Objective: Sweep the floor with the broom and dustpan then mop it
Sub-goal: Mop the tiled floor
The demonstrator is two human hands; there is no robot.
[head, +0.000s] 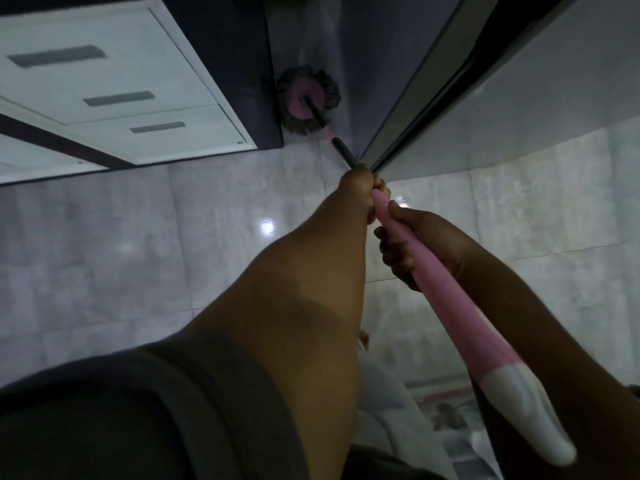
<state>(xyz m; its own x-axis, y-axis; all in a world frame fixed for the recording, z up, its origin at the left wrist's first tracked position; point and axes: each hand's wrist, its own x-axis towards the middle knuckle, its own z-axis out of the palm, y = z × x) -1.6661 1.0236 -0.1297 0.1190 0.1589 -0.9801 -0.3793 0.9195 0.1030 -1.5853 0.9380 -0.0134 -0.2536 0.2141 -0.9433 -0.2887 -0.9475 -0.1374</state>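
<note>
A pink mop handle with a white end cap runs from the lower right up to the middle of the view. Its round mop head, dark strands around a pink disc, lies flat on the grey tiled floor in a narrow gap between two pieces of furniture. My left hand grips the handle farther down, where pink meets the black shaft. My right hand holds the pink part just behind it, fingers curled round it. No broom or dustpan is in view.
A white drawer unit with a dark side panel stands at the upper left. A tall grey cabinet or appliance with a dark seam fills the upper right. Glossy tiles show light reflections. A patterned cloth lies at the bottom right.
</note>
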